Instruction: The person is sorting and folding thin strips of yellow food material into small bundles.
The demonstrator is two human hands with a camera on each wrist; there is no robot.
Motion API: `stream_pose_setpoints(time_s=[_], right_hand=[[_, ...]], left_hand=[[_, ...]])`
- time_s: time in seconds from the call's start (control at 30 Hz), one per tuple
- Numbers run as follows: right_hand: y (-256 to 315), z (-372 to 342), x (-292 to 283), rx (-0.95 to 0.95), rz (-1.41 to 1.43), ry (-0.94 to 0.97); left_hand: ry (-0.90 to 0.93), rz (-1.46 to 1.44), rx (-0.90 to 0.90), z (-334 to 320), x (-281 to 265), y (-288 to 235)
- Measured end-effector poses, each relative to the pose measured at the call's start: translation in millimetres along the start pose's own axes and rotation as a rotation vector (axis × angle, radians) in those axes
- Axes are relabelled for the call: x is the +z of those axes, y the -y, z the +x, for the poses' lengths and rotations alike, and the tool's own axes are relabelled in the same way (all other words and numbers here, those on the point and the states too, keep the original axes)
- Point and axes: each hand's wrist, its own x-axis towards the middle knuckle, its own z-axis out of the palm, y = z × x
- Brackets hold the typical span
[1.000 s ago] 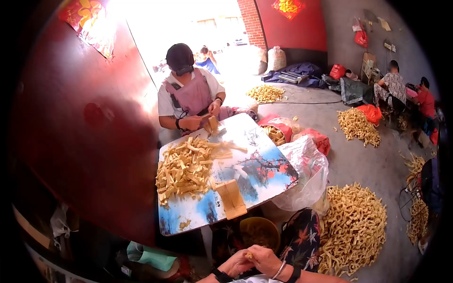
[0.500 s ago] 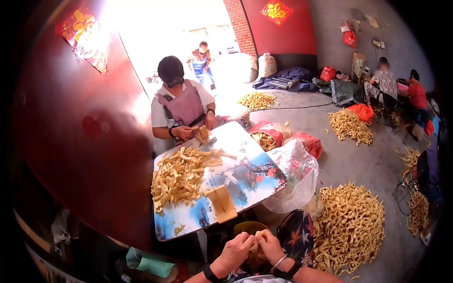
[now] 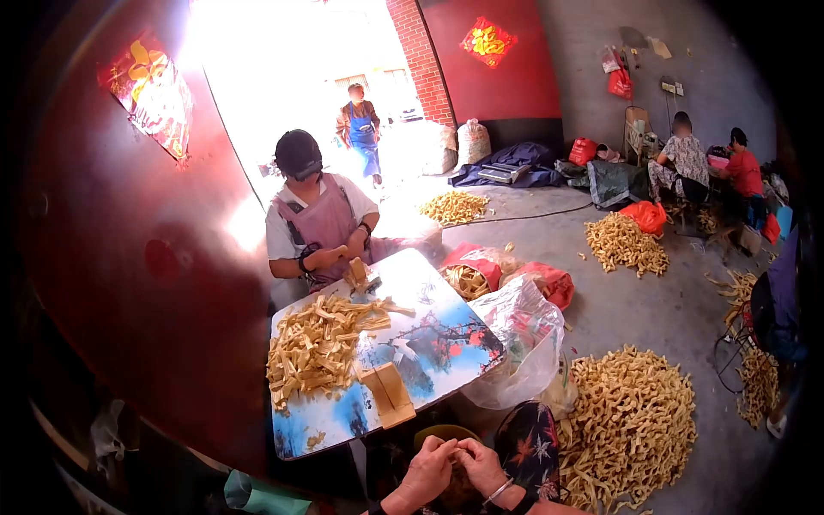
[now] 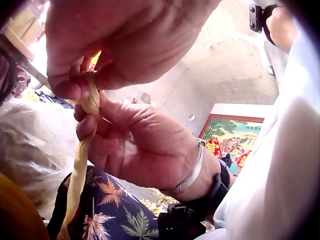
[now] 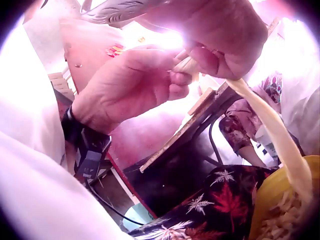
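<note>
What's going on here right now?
The left hand and right hand pinch a long, flat, pale yellow strip, its loose tail hanging toward a round yellow bowl of pale pieces. Ahead, flat tan strips are piled on a blue and white painted table, across from a person in a pink apron. Twisted tan pieces are heaped on the grey floor.

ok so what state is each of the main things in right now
Left hand, pinching the yellow strip
Right hand, pinching the same strip
Yellow strip, looped between the hands, tail hanging down
Yellow bowl, open, pale pieces inside
Table, partly covered by loose flat strips
Floor pile, heaped loose
Clear plastic bag, crumpled
Red bag, open, contents showing
</note>
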Motion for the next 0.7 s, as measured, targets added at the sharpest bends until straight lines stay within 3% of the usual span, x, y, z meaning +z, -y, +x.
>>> stream_pose_setpoints(time_s=[0.07,0.17,0.27,0.3,0.33,0.37,0.47,0.53,0.63,0.7], right_hand=[[8,-5,1,0.017,-0.004,-0.017],[-4,-7,6,-0.102,0.134,-0.056],[20,-9,-5,0.419,0.731,0.247],[13,-8,-4,0.423,0.829,0.302],[18,-8,-5,0.434,0.828,0.264],[22,-6,-6,0.4,0.733,0.2],[32,1,-3,0.291,0.547,0.03],[12,3,7,0.19,0.565,0.099],[15,2,10,0.197,0.471,0.126],[29,1,14,0.1,0.249,0.082]], left_hand=[[-0.02,0.01,-0.023,-3,2,1],[-0.016,0.023,-0.075,-7,5,5],[0.001,-0.043,-0.126,-9,6,11],[-0.048,-0.079,-0.131,-11,10,18],[-0.099,-0.116,-0.132,-12,15,25],[-0.119,-0.229,-0.256,-15,16,29],[-0.166,-0.324,-0.27,-18,4,18],[-0.164,-0.211,-0.137,-15,-3,0],[-0.218,-0.076,-0.022,-17,-4,0],[-0.249,-0.022,0.011,-18,-4,5]])
